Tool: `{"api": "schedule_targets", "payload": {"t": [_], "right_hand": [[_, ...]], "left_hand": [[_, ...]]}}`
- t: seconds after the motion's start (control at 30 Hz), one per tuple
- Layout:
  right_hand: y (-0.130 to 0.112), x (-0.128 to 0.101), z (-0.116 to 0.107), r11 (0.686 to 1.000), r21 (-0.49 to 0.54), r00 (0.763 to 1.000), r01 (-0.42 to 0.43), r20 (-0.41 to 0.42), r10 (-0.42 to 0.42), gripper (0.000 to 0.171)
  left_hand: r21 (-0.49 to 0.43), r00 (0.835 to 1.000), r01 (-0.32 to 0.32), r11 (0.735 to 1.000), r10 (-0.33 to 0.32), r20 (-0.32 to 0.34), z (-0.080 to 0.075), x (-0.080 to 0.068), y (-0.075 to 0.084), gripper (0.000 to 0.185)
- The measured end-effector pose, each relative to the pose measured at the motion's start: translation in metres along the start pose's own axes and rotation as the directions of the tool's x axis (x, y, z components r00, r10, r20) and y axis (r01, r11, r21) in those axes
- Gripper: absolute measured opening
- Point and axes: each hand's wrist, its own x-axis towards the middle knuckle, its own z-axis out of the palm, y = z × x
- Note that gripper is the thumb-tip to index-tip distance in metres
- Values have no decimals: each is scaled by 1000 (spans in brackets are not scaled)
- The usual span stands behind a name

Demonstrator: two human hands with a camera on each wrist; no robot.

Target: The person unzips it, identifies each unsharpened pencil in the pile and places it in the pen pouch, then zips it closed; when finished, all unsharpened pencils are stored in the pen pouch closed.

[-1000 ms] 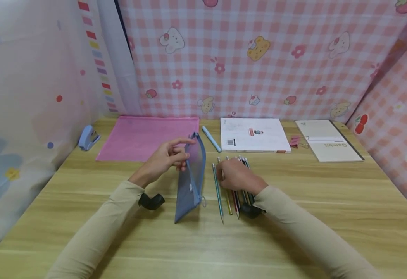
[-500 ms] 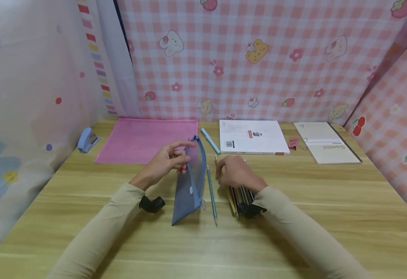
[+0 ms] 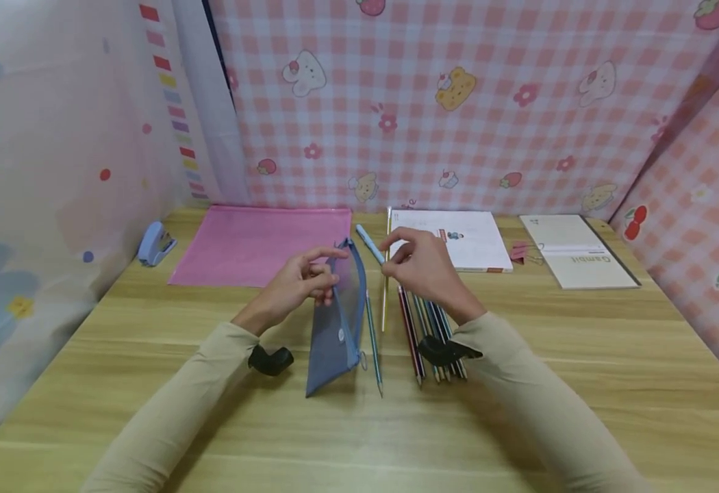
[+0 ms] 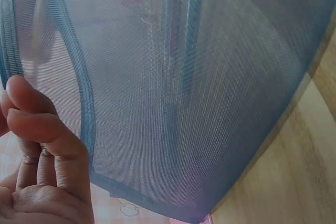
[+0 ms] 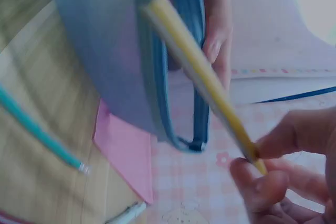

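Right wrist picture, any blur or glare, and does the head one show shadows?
Right wrist: the yellow pencil looks blurred, and the upper right corner is washed out white; head: soft shadows fall on the table beside both sleeves.

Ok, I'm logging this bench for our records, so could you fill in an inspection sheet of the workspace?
Surface: wood-grain table, no spills seen.
Job's things: blue mesh pouch, unzipped; yellow pencil, in hand; teal pencil, lying beside the pouch; loose pencils, further right.
Clutter: stapler, pink folder, light-blue pen, white book, pink clip, notebook, towards the back.
Hands: left hand holds the pouch's edge; right hand pinches the yellow pencil.
Cables: nothing seen.
Surroundings: patterned cloths at back and sides.
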Motion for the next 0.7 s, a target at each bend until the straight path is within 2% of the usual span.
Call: {"api": "schedule_targets", "payload": {"t": [0.17, 0.33, 0.47, 0.7], "right_hand": [[-7, 3, 11, 997, 68, 995, 33, -91, -27, 25], [-12, 5, 22, 994, 109, 995, -4, -97, 15, 24], [-14, 4, 28, 997, 71, 999, -4, -51, 8, 24], [-17, -4, 38, 998, -56, 993, 1, 120, 5, 23]], "left_hand": [[-7, 1000, -6, 1000, 6, -8, 3, 0, 0, 46], [-22, 1000, -20, 1000, 20, -5, 6, 2, -1, 48], [-33, 1000, -27, 999, 27, -7, 8, 2, -1, 50], [-66, 999, -50, 997, 49, -19, 8, 3, -2, 52]]}}
